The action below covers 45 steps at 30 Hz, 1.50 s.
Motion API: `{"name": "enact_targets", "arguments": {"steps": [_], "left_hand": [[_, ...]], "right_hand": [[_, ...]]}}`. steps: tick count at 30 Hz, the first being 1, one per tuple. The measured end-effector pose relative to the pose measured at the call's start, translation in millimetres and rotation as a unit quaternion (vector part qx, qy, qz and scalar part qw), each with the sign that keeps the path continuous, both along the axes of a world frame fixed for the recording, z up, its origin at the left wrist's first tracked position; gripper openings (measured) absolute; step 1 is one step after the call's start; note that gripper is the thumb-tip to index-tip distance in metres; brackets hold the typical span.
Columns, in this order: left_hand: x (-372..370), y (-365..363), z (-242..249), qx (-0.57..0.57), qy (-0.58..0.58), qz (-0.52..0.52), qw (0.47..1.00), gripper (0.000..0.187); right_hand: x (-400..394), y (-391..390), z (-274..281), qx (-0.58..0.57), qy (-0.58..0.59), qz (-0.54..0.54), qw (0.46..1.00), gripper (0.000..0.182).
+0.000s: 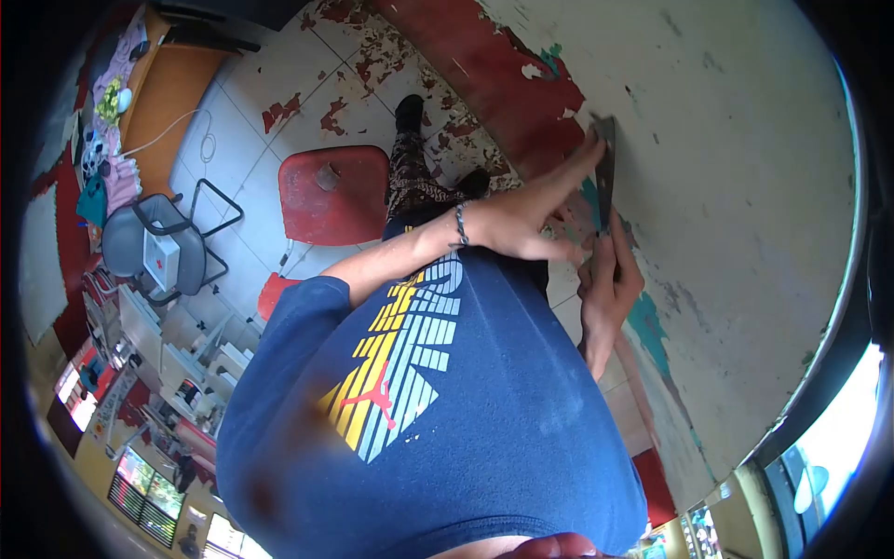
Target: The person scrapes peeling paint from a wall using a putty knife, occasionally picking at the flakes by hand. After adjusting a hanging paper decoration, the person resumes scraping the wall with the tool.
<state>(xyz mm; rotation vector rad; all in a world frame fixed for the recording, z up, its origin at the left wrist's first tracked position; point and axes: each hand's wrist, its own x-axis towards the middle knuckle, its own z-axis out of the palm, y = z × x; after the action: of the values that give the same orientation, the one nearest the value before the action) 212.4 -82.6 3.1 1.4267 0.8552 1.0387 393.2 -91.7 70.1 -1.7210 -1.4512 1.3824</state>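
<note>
A paint scraper (605, 182) with a long, dark, flat blade lies against the pale wall surface. My right hand (610, 289) is closed around its handle end, with the fingers wrapped and partly hidden. My left hand (521, 224), with a dark bracelet at the wrist, reaches across from the left. Its fingers are stretched along the blade, the tips touching near the far end, while the thumb is spread toward my right hand. Around the blade the wall (736, 205) shows peeled edges, with teal patches (647, 331) and a red painted band (521, 102).
A red chair (333, 200) with a small object on its seat stands left of my legs. Paint flakes (358, 84) litter the tiled floor. Farther left are a grey chair (158, 247) holding a white box, a wooden desk (177, 93), and stacked furniture (186, 363).
</note>
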Motion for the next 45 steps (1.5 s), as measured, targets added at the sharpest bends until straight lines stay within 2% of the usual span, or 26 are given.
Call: {"name": "enact_targets", "arguments": {"steps": [1,3,4,6,8,9,11,12,14,15,17,18,19,20,24,26,27,29,30,32,33,36,37,40,43,45], "left_hand": [[0.1,3.6,0.3,0.004,0.000,0.009,1.000,0.121],[2.4,1.2,0.3,-0.019,-0.020,0.029,0.999,0.121],[-1.4,4.9,-12.0,0.042,0.105,0.061,0.992,0.122],[-8.8,6.3,-20.2,0.037,0.095,0.061,0.993,0.122],[-14.6,9.2,-15.3,0.038,0.093,0.071,0.992,0.121],[-11.8,5.6,-8.3,0.023,0.077,0.031,0.996,0.122],[-7.0,5.0,-3.7,0.003,0.059,-0.005,0.998,0.122],[-6.5,5.3,-3.8,0.004,0.061,0.009,0.998,0.122],[-7.9,4.4,-17.9,0.022,0.071,0.053,0.996,0.123],[-8.5,4.7,-21.4,0.021,0.068,0.049,0.996,0.123],[-13.2,6.8,-23.3,0.047,0.109,0.047,0.992,0.123],[-12.0,7.1,-18.2,0.049,0.113,0.048,0.991,0.123],[-6.6,3.9,-9.3,0.025,0.097,0.016,0.995,0.122],[-4.5,2.6,-4.5,0.002,0.080,-0.016,0.997,0.122],[-8.3,4.9,-13.5,0.021,0.139,0.015,0.990,0.124],[-7.1,4.7,-11.0,0.008,0.104,0.005,0.995,0.124],[-9.4,4.6,-9.5,-0.004,0.073,-0.003,0.997,0.125],[-7.9,5.6,-6.6,-0.002,0.076,0.006,0.997,0.124],[-6.7,4.4,-6.5,-0.007,0.071,0.014,0.997,0.124],[-14.9,10.3,-20.0,-0.009,0.080,0.037,0.996,0.123],[-14.7,7.7,-24.6,-0.007,0.087,0.069,0.994,0.121],[-13.9,3.8,-11.2,0.002,0.082,0.024,0.996,0.121],[-9.9,1.8,-5.3,0.008,0.091,-0.011,0.996,0.121],[-3.9,3.4,-15.3,0.020,0.066,0.022,0.997,0.121],[-6.8,2.9,-14.8,-0.001,0.045,0.019,0.999,0.121],[-8.4,3.6,-15.4,0.016,0.074,-0.013,0.997,0.123]], "right_hand": [[4.1,2.7,-0.7,-0.016,0.039,-0.009,0.999,0.038],[-9.4,10.4,-3.8,0.030,-0.014,0.016,0.999,0.038],[-22.9,17.4,-6.8,0.048,-0.046,0.039,0.997,0.037],[-24.9,15.9,-16.3,0.068,-0.077,0.062,0.993,0.037],[-17.9,9.6,-41.3,0.176,-0.063,0.075,0.979,0.037],[-15.0,7.7,-35.2,0.178,-0.059,0.078,0.979,0.037],[-0.5,-2.8,-19.8,-0.050,0.034,-0.040,0.997,0.038],[-4.7,-0.1,-26.0,-0.055,0.031,-0.040,0.997,0.038],[-18.9,8.2,-48.6,0.117,-0.004,0.043,0.992,0.038],[-16.0,7.5,-56.9,0.115,-0.007,0.040,0.992,0.038],[-11.0,10.3,-70.7,0.292,-0.089,0.107,0.946,0.038],[-9.5,6.7,-60.7,0.294,-0.085,0.107,0.946,0.038],[-4.1,-4.4,-40.8,0.152,-0.011,0.029,0.988,0.038],[-2.6,-10.0,-30.0,0.005,0.062,-0.049,0.997,0.037],[-13.3,-5.0,-53.2,0.040,0.044,-0.039,0.997,0.037],[-8.8,-11.1,-81.7,0.148,0.079,-0.024,0.985,0.037],[-12.5,-12.9,-72.4,0.148,0.084,-0.028,0.985,0.037],[-21.9,-9.8,-46.6,0.054,0.107,-0.071,0.990,0.037],[-23.8,-2.1,-55.4,0.054,0.111,-0.075,0.990,0.037],[-20.3,7.5,-77.4,0.165,-0.004,0.051,0.985,0.037],[-16.1,-2.2,-71.9,0.155,-0.009,0.048,0.987,0.037],[-19.1,-7.4,-40.1,0.053,0.055,-0.025,0.997,0.037],[-18.5,-7.4,-40.4,0.055,0.059,-0.021,0.997,0.037],[-14.1,-10.7,-53.0,0.084,0.058,-0.050,0.994,0.037],[-19.4,-9.6,-57.4,0.159,0.068,-0.008,0.985,0.036],[-17.0,-13.2,-36.2,0.007,0.081,-0.056,0.995,0.036]]}}
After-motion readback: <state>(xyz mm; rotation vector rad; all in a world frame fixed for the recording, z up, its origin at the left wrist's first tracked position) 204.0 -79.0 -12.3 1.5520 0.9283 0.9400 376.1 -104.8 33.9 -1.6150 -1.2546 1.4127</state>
